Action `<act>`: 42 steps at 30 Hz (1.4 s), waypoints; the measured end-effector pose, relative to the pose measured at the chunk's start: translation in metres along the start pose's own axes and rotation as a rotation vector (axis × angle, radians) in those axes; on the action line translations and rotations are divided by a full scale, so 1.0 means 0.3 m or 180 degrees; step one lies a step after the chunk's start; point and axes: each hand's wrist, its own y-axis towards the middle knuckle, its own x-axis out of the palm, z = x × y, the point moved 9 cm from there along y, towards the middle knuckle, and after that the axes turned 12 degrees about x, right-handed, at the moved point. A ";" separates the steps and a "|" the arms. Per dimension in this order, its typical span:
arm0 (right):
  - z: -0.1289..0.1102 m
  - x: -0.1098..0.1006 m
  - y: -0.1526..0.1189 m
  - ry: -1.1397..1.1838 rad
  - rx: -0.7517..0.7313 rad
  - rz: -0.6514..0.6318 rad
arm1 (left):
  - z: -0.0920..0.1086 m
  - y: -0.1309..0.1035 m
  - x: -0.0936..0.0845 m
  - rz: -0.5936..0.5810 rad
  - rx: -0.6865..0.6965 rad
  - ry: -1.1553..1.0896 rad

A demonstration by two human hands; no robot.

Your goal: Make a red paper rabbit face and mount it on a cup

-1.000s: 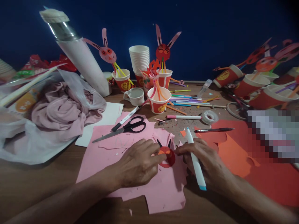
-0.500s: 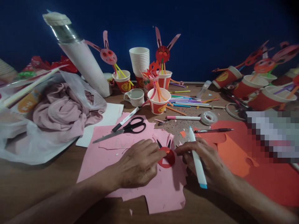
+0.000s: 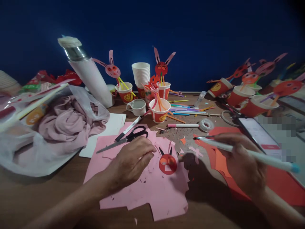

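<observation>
Pen [image 3: 267, 159] is being gripped by right hand [image 3: 247, 170]; disc [image 3: 163, 169] is being borne by paper [image 3: 166, 197] at three o'clock from left hand [image 3: 132, 162], grip parted. Shifting is possibly being risked by left-finger brushing.

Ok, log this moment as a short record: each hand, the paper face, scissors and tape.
left hand: no held thing visible; beside the red face
right hand: fingers around a white pen
red face: lying on pink paper
scissors: on pink paper
tape roll: by a pink-capped marker
</observation>
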 end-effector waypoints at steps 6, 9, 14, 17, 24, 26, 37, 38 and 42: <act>-0.091 0.011 0.047 0.0836 0.0015 -0.0097 | -0.049 -0.008 -0.052 0.0146 -0.0690 -0.0465; -0.082 0.071 0.070 0.0979 0.0356 -0.0458 | -0.081 -0.032 -0.045 0.0048 -0.1239 -0.0991; -0.063 0.243 0.058 0.1482 0.0967 -0.1248 | -0.103 -0.084 0.052 0.0227 -0.2159 -0.2834; -0.043 0.294 0.031 0.1563 0.1063 -0.1370 | -0.115 -0.102 0.096 0.0582 -0.2391 -0.3430; 0.038 0.317 -0.033 0.1075 0.1086 -0.1745 | -0.141 -0.137 0.139 0.0646 -0.2537 -0.3498; 0.044 0.315 -0.041 0.0891 0.1058 -0.1755 | -0.136 -0.137 0.145 0.0574 -0.2560 -0.3531; 0.002 0.323 -0.070 0.0377 0.0809 -0.1895 | -0.116 -0.155 0.177 0.0458 -0.2703 -0.3637; -0.010 0.325 -0.071 0.0286 0.0706 -0.1901 | -0.115 -0.156 0.179 0.0451 -0.2702 -0.3633; -0.035 0.320 -0.068 -0.0027 0.0468 -0.1727 | -0.116 -0.162 0.184 0.0386 -0.2707 -0.3535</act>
